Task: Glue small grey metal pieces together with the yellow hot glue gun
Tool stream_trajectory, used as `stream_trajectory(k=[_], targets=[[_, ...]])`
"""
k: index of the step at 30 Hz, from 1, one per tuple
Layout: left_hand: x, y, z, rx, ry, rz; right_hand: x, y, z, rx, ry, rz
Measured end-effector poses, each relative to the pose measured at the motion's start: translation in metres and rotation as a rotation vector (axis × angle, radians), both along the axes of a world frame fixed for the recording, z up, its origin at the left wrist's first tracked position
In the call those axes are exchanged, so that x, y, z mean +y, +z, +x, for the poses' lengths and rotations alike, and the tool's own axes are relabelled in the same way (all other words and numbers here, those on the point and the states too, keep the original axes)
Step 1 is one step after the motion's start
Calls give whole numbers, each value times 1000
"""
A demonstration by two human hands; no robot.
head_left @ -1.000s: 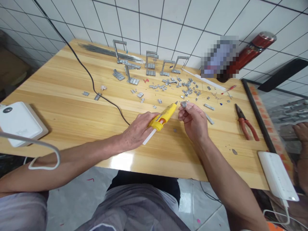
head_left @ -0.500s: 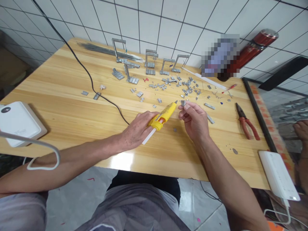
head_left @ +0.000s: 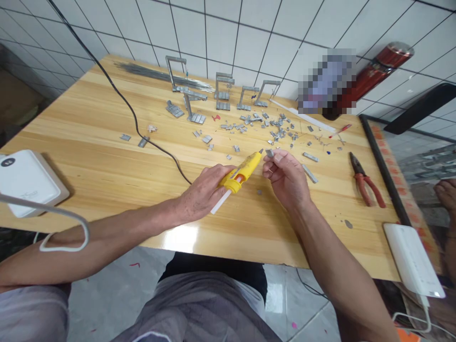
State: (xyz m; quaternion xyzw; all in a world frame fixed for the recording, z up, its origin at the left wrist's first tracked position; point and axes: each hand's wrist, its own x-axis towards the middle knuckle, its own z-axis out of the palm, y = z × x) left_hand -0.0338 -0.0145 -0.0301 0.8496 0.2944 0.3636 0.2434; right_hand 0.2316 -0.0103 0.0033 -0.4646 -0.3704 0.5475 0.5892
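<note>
My left hand (head_left: 204, 192) is wrapped round a yellow hot glue gun (head_left: 245, 169), with a white glue stick (head_left: 221, 202) poking out of its back end. The gun's nozzle points up and to the right. Close by the nozzle, my right hand (head_left: 288, 175) pinches a small grey metal piece (head_left: 270, 153) between thumb and fingers. A narrow gap shows between nozzle and piece. Beyond the hands lie many loose grey metal pieces (head_left: 280, 128). Several small grey frames on flat bases, such as one frame (head_left: 195, 107), stand farther back.
Red-handled pliers (head_left: 365, 183) and a white power bank (head_left: 409, 259) lie at the right. A white box-shaped device (head_left: 32, 183) sits at the left. A black cable (head_left: 133, 116) crosses the wooden table (head_left: 96, 166). Thin metal rods (head_left: 160, 76) and a red flask (head_left: 374, 78) are near the tiled wall.
My right hand has shifted slightly, and the grey metal piece in its pinch has turned to show more of its flat side. My left hand and the glue gun have hardly moved.
</note>
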Motion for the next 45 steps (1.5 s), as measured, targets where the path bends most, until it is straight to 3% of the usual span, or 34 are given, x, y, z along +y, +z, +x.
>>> stream_trajectory(k=[7, 15, 23, 35, 45], targets=[[1, 6, -2, 40, -20, -73, -1, 0, -2, -19, -11, -3], [0, 4, 0, -4, -25, -46, -1, 0, -4, -28, -26, -5], [-1, 3, 1, 24, -6, -70, 1, -7, -4, -115, -67, 48], [-3, 12, 2, 27, -26, -114, -1, -6, -11, -135, -148, 130], [-2, 7, 3, 2, -39, -117, 0, -12, -10, -162, -127, 165]])
